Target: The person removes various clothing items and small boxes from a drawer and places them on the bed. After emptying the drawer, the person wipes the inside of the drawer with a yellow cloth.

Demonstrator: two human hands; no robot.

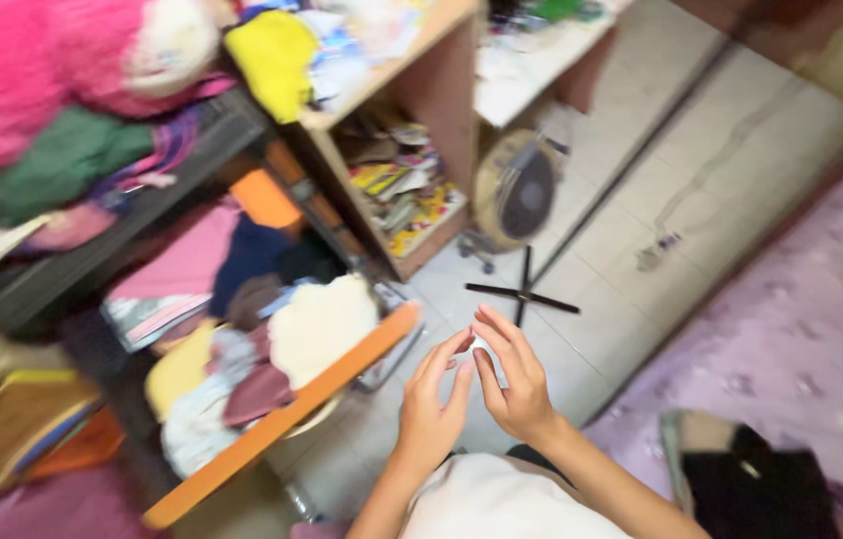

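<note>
My left hand [431,399] and my right hand [509,374] are raised together in front of me, fingertips touching. Between the fingers sits a small white thing [479,344], too blurred to name, pinched by both hands. Below my wrists lies a white garment [486,499] over my lap. The whole view is tilted and blurred.
A dark shelf [142,215] at left is stuffed with folded clothes, with a pink plush toy [32,60] on top. A wooden shelf [421,110] holds books. A small fan [516,195] stands on the tiled floor. A purple bedspread [811,329] with a dark bag [756,484] is at right.
</note>
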